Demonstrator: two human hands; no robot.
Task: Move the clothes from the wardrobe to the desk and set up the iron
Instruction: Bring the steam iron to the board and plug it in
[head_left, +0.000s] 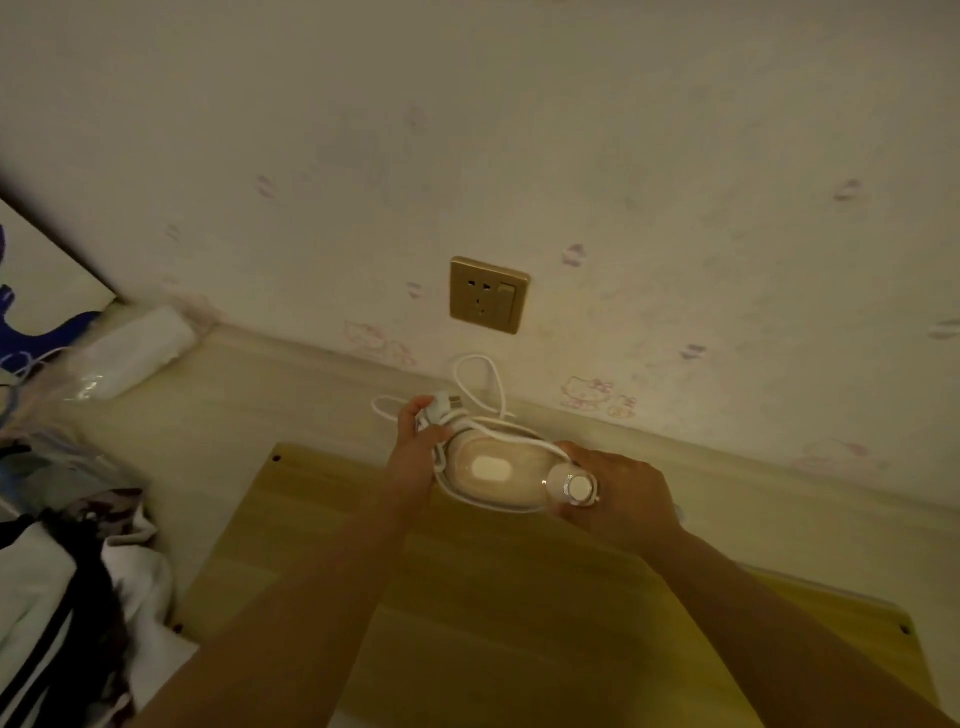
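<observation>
A small white iron (493, 470) is held over the far edge of a yellow wooden board (519, 597) on the pale desk (249, 395). My right hand (623, 493) grips its handle end, beside a round white knob (576, 487). My left hand (418, 447) is closed on the white plug (441, 402) and the cord near it. The white cord (478, 379) loops loosely toward the wall. A gold wall socket (488, 294) with a switch sits just above, nothing plugged in it. Clothes (67, 597), white and black, lie piled at the left.
A wallpapered wall rises right behind the desk. A white wrapped bundle (137, 348) lies at the back left by a leaning picture (36, 301) with blue shapes. Clear plastic bags (47, 457) sit beside the clothes.
</observation>
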